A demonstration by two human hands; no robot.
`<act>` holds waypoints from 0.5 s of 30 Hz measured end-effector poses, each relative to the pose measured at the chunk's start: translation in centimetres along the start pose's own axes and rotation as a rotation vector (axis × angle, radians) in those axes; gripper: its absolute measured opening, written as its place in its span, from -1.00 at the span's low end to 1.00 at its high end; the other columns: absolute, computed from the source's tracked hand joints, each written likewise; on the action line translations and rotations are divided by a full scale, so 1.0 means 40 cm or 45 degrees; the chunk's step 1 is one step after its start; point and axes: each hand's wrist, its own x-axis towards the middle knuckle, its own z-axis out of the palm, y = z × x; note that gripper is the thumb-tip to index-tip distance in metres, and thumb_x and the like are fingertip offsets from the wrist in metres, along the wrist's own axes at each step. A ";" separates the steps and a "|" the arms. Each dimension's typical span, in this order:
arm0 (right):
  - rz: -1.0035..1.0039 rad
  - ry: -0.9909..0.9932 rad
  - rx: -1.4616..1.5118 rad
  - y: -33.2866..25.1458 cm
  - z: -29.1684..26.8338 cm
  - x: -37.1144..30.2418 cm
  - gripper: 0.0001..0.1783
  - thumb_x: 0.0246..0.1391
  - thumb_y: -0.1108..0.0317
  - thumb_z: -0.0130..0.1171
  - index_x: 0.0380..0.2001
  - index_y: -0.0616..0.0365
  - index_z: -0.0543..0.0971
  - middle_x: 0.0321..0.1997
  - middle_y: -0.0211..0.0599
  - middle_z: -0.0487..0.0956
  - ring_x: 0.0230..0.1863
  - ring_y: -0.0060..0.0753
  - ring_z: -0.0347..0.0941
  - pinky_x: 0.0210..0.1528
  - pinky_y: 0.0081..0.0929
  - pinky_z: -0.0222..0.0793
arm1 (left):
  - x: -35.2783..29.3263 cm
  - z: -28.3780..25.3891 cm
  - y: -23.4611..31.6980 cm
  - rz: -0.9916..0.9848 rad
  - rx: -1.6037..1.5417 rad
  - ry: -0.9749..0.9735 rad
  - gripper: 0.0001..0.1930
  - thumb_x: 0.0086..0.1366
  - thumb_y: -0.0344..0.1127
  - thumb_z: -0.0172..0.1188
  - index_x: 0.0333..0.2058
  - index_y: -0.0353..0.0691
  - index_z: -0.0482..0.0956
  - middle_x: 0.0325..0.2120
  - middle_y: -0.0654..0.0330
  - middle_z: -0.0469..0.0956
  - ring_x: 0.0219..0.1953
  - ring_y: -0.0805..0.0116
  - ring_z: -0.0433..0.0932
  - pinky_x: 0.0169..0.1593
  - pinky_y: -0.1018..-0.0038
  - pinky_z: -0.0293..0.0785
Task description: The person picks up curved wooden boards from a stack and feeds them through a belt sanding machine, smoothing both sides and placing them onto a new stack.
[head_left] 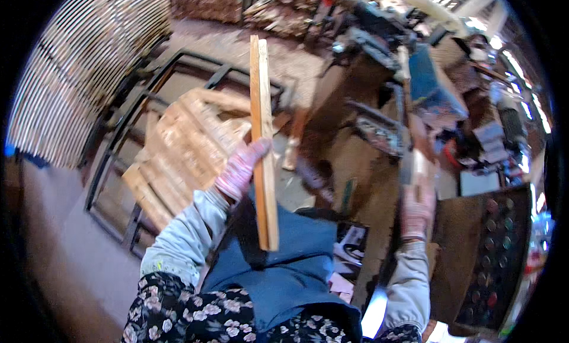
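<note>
My left hand (240, 170), in a pale pinkish knit glove, is closed around a pair of long wooden strips (265, 195) lying side by side. They stand nearly upright in front of my body, with the thumb across them. Further right, my gloved right hand (417, 212) reaches forward over the workbench, beside a pale wooden piece (421, 168). Motion smears its fingers, so whether it grips that piece is unclear.
Left of me, a stack of wooden boards (189, 141) rests on a dark metal frame (118, 150). A blue bin (435, 88) and cluttered tools stand at the back right. A dark panel with rows of round pieces (495, 254) lies at the right.
</note>
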 end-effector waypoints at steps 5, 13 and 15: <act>0.067 -0.628 0.495 -0.313 -0.072 -0.218 0.17 -0.02 0.19 0.53 0.57 0.16 0.09 0.61 0.01 0.17 0.57 -0.10 0.17 0.55 -0.19 0.12 | -0.011 0.442 -0.134 0.121 -0.403 -0.239 -0.50 0.37 0.11 0.35 0.01 -0.17 0.53 -0.30 0.21 0.63 -0.30 0.30 0.66 -0.17 0.34 0.67; 0.492 -0.183 -0.451 -0.237 -0.324 -0.682 0.14 -0.32 0.15 0.61 0.39 0.22 0.35 0.27 0.19 0.48 0.21 0.18 0.49 0.22 -0.05 0.48 | -0.010 0.418 -0.222 0.008 0.227 -0.386 0.00 0.22 -0.22 0.51 0.49 -0.25 0.05 0.31 -0.10 0.35 0.27 0.03 0.40 0.32 0.21 0.40; 0.463 -0.206 -0.564 -0.194 -0.337 -0.793 0.03 -0.13 0.29 0.45 0.44 0.29 0.27 0.31 0.20 0.45 0.24 0.21 0.46 0.23 -0.07 0.46 | 0.106 0.083 -0.341 0.245 0.686 -0.020 -0.20 0.28 -0.08 0.43 0.37 -0.22 0.25 0.00 0.01 0.58 0.03 0.12 0.54 0.12 0.19 0.50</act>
